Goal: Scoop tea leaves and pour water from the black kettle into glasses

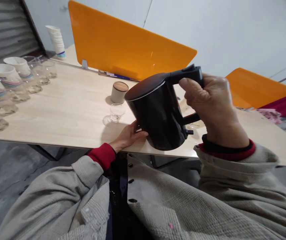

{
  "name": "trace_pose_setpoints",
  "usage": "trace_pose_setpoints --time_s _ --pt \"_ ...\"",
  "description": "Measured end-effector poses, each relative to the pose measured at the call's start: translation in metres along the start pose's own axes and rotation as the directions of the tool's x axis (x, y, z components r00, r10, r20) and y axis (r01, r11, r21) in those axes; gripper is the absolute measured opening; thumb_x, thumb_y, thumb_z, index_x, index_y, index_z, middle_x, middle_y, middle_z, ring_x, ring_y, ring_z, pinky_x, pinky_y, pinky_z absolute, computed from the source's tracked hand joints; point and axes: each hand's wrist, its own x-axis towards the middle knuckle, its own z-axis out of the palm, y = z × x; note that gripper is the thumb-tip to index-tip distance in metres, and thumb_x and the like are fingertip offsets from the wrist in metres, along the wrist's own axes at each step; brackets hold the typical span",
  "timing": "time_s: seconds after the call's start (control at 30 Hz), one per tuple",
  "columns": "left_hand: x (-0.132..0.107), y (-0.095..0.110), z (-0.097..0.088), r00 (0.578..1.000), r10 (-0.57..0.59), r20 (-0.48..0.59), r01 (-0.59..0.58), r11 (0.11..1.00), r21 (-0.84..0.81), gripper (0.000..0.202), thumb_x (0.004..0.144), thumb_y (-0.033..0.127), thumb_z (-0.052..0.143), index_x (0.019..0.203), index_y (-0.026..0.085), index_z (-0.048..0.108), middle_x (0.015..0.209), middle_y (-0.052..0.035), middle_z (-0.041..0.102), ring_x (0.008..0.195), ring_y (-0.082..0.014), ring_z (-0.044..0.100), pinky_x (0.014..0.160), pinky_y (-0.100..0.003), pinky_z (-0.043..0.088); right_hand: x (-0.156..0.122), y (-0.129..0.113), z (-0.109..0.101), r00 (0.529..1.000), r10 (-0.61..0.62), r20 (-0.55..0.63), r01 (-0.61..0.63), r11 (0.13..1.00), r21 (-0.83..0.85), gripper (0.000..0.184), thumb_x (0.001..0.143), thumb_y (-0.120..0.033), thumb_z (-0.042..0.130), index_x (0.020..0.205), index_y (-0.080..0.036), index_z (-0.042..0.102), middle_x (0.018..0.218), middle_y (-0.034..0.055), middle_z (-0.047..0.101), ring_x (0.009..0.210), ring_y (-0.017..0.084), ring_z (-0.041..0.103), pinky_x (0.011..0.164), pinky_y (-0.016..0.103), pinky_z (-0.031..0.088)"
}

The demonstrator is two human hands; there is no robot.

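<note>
Right hand (215,106) clenched on the handle of a tilted black electric kettle (158,113), over the table's front edge.
Left hand (129,136) lies open, touching the kettle's lower side. Just left of the kettle stand a small glass tumbler (116,112) and a wood-lidded canister (119,92); farther left, paper cups (4,76) and glasses (34,71) line the wooden table (65,115). Behind the kettle rises an orange divider (122,36).
</note>
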Motion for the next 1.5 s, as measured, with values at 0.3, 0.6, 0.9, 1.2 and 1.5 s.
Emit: trace_pose_setpoints --time_s 0.3,0.6,0.9,1.2,1.5 --pt "-0.002 0.004 0.003 1.000 -0.016 -0.015 0.016 0.999 -0.032 0.089 0.083 0.068 0.089 0.150 0.017 0.064 0.155 -0.0213 0.070 0.145 -0.0434 0.065 0.126 -0.061 0.049 0.017 0.004 0.009 0.999 0.018 0.048 -0.015 0.998 -0.069 0.051 0.098 -0.033 0.081 0.056 -0.022 0.053 0.044 -0.0084 0.045 0.044 0.006 0.037 0.044 0.025 0.025" --pt "-0.002 -0.001 0.003 0.998 -0.053 -0.018 0.052 0.997 -0.055 0.084 0.085 0.064 0.089 0.150 0.017 0.062 0.159 -0.0192 0.067 0.149 -0.0411 0.062 0.130 -0.061 0.046 0.024 -0.002 0.015 0.996 0.032 0.084 -0.023 0.994 -0.108 0.050 0.099 -0.030 0.081 0.057 -0.021 0.055 0.045 -0.0087 0.048 0.044 0.006 0.038 0.046 0.028 0.025" --pt "0.000 -0.005 0.002 0.999 -0.042 -0.015 0.041 0.995 -0.086 0.084 0.082 0.064 0.091 0.148 0.018 0.066 0.156 -0.0191 0.070 0.147 -0.0430 0.064 0.130 -0.064 0.045 0.026 -0.001 0.016 0.993 -0.030 0.116 0.046 0.989 -0.138 0.050 0.098 -0.036 0.082 0.059 -0.021 0.056 0.045 -0.0083 0.050 0.045 0.008 0.042 0.049 0.028 0.027" --pt "0.000 -0.004 0.003 1.000 -0.022 0.010 0.023 0.995 -0.094 0.087 0.082 0.067 0.090 0.149 0.019 0.064 0.159 -0.0198 0.067 0.150 -0.0410 0.062 0.130 -0.060 0.046 0.015 0.005 0.010 0.996 -0.060 0.063 0.064 0.996 -0.060 0.048 0.099 -0.040 0.078 0.060 -0.020 0.056 0.049 -0.0071 0.048 0.046 0.005 0.039 0.047 0.023 0.024" --pt "0.002 0.005 0.002 0.999 0.053 0.005 -0.053 0.998 -0.032 0.095 0.085 0.061 0.088 0.162 0.019 0.053 0.161 -0.0183 0.065 0.152 -0.0386 0.060 0.132 -0.060 0.045 -0.021 0.023 -0.005 0.975 0.050 -0.215 -0.003 0.977 0.213 0.041 0.087 -0.045 0.075 0.063 -0.025 0.049 0.051 -0.0073 0.041 0.042 0.006 0.034 0.040 0.026 0.022"
